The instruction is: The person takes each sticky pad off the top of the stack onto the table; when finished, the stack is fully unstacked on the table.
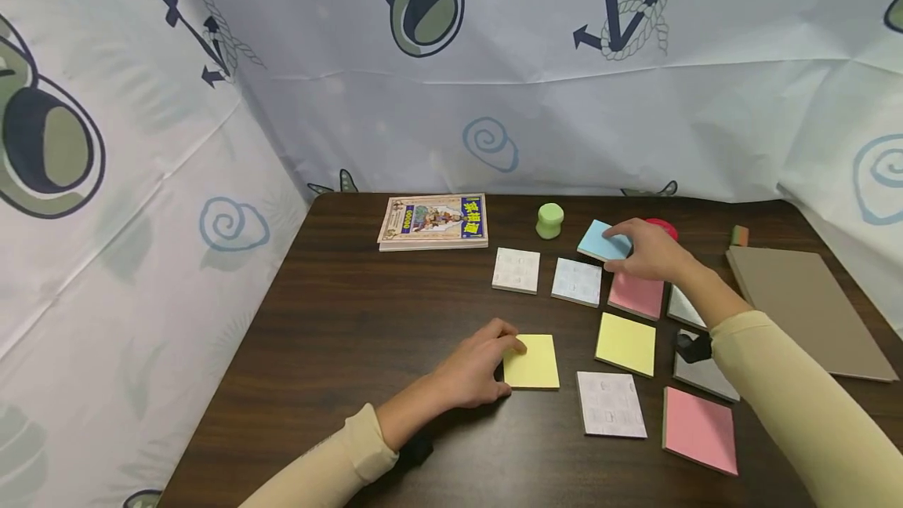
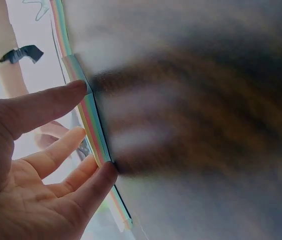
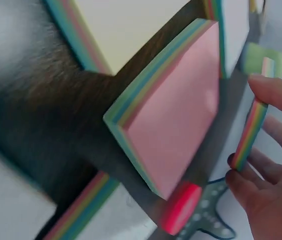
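Observation:
My left hand (image 1: 476, 367) holds a yellow sticky-note pad (image 1: 538, 365) lying on the table, its thumb and fingers on opposite edges. In the left wrist view, coloured bands run along that pad's side. Farther back on the right, my right hand (image 1: 652, 253) pinches a light blue sticky-note pad (image 1: 596, 240) between thumb and fingers. The right wrist view shows its striped edge, with the pad raised and tilted. Below that hand lie a pink pad (image 1: 636, 296) and a white printed pad (image 1: 577, 282). A red round object (image 1: 663, 227) is partly hidden behind the hand.
More pads lie about: a yellow one (image 1: 625, 344), a pink one (image 1: 700, 429) and several white ones. Toward the back stand a booklet (image 1: 433, 222) and a green round piece (image 1: 549, 221). A flat grey-brown board (image 1: 811, 308) lies at right. Patterned cloth surrounds the table.

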A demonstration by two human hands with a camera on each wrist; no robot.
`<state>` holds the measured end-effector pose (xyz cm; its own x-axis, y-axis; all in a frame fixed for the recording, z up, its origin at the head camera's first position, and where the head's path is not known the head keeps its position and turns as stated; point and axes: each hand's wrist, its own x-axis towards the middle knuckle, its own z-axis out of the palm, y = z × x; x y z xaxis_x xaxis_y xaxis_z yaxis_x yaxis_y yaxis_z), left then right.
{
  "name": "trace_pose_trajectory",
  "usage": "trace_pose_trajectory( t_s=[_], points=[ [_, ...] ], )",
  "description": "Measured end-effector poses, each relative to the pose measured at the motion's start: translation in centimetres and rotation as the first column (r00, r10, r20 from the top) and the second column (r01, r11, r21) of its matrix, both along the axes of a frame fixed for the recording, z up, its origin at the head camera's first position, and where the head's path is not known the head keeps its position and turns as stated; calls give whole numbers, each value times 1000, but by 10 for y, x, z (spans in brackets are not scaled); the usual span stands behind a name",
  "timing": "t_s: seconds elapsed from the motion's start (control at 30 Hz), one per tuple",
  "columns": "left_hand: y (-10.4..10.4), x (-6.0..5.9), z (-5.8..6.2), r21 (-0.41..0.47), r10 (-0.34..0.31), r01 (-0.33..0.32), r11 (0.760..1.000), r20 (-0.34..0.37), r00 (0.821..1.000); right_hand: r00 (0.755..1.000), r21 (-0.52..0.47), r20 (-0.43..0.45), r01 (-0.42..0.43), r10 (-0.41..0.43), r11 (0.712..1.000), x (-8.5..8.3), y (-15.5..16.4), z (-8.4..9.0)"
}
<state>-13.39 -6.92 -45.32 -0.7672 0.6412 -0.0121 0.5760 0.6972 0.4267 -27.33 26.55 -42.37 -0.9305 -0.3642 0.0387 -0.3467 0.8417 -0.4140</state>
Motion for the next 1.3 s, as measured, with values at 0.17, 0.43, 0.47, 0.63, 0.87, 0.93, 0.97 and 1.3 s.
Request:
trace_pose_trajectory(
  t_s=[0.17,0.43,0.47,0.63,0.87,0.93,0.97,1.3],
  points=[
    [1,0,-1,4,-1,2,1000,-7,1000,996,-42,49,76,-74,996,-21,2,-16],
    [2,1,1,0,-6,6,1000,3,1000,991,-29,112,81,-77,996,-29,-5,-24],
    [2,1,1,0,-7,7,1000,2,1000,990,-20,115,79,-76,997,-29,-6,-24],
    [2,2,1,5,-10,10,1000,6,1000,989,9,126,79,-79,997,-27,-9,-21],
    [2,0,0,-3,-13,13,1000,3,1000,987,26,143,76,-79,997,-26,-11,-20],
    [2,0,0,-6,-11,11,1000,6,1000,987,22,145,66,-68,998,-25,-10,-19],
    [2,0,0,-8,-11,11,1000,5,1000,987,17,144,61,-63,998,-24,-10,-18],
    [2,0,-1,-13,-6,6,1000,6,1000,995,-36,96,14,-10,999,-9,-2,-12]
  ],
)
